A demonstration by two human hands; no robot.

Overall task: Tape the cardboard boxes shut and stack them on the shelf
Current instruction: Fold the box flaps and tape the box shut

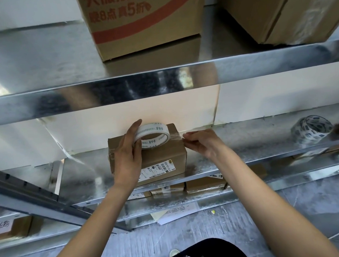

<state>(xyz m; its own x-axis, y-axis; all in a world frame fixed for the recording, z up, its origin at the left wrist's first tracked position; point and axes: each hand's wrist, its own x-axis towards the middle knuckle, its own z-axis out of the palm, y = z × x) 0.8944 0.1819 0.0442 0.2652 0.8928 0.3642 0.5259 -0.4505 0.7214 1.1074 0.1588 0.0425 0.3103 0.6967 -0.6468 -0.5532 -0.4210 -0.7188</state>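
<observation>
A small brown cardboard box [163, 155] with a white shipping label on its front sits on the middle metal shelf [252, 141]. My left hand [128, 155] grips a roll of printed white tape [153, 138] held on top of the box. A clear strip of tape runs from the roll to the right. My right hand [201, 143] pinches the free end of that strip at the box's right top edge.
A second tape roll [311, 129] lies on the same shelf to the right. Two large cardboard boxes [145, 15] [283, 1] stand on the upper shelf. Several small boxes [204, 184] sit on the shelf below. A slanted metal rail [33, 196] crosses the left side. Papers [175, 212] lie on the floor.
</observation>
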